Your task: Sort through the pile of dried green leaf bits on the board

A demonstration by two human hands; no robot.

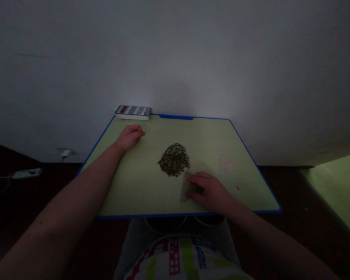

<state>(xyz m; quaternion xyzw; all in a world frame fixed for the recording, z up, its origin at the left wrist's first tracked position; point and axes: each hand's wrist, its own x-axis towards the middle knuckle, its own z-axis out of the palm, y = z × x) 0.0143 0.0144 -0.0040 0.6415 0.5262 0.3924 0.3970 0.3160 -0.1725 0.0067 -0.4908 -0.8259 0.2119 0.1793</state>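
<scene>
R hand [210,190], lower ctr, pinches clear piece [184,188], long axis approx up-down, just below-rt of dark granule pile [175,158]; L hand [130,137] curled, farther off.

In dim light, a grey wall [175,54] stands behind a blue-edged table [204,136] over dark floor [297,225].

On the desk [151,198], a dark grainy heap [175,159] sits between the curled left hand [130,137] and a pale patch [226,163]; the right hand's [211,190] fingers [196,179] pinch a clear flat piece [184,193] just beside the heap.
</scene>
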